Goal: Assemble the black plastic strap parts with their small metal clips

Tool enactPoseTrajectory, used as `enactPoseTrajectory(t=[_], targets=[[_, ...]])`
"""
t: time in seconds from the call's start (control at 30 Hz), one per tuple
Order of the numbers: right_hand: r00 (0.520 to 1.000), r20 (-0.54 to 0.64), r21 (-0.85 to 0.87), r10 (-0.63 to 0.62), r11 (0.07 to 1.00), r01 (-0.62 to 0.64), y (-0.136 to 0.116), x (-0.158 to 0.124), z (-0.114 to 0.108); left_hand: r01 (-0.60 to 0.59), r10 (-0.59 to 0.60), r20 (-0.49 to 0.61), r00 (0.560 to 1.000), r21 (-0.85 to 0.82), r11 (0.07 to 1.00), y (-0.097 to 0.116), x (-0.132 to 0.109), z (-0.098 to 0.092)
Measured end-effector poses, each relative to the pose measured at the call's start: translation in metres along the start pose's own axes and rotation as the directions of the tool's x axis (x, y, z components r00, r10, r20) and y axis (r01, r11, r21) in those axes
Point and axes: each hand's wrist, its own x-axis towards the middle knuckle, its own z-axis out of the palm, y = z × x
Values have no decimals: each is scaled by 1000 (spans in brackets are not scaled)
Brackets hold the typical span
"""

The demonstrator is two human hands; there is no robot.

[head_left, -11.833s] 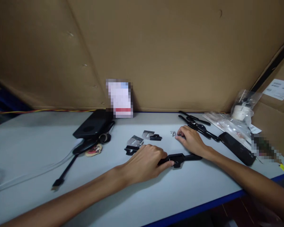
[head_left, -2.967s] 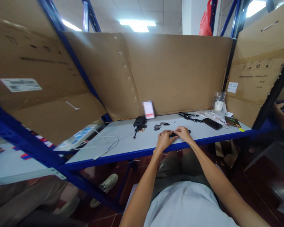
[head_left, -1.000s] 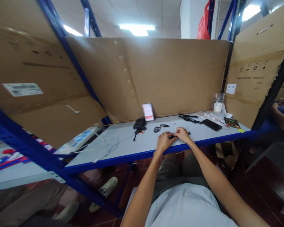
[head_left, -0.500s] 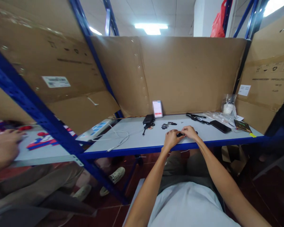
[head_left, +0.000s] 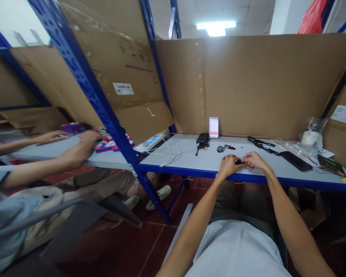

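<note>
In the head view, the black part (head_left: 240, 162) is at the front of the counter (head_left: 196, 161), left of the dark phone (head_left: 296, 161) lying there, with the fingers of the left hand (head_left: 228, 165) grasping it and those of the right hand (head_left: 256, 160) bent close to its right end, though whether these grip anything I cannot tell. Black bars (head_left: 265, 146) lie behind the phone to its left, clear plastic (head_left: 291, 147) lies just behind it, and small metal plates (head_left: 220, 149) lie well to its left, with a black box (head_left: 202, 138) farther that way.
</note>
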Motion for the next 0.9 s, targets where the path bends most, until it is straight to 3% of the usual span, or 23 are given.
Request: enactPoseTrajectory(t=[0.3, 0.47, 0.7, 0.9], targets=[[987, -118, -33, -110, 994, 107, -3, 3, 9, 21, -21, 25, 999, -26, 999, -1, 2, -1], [972, -219, 22, -84, 996, 91, 1, 4, 20, 35, -34, 26, 999, -40, 999, -3, 3, -1], [998, -62, 187, -33, 981, 44, 4, -16, 14, 27, -26, 37, 999, -15, 1000, -4, 0, -6], [1000, 0, 153, -20, 988, 20, -2, -14, 6, 18, -17, 61, 998, -7, 1000, -8, 2, -4]])
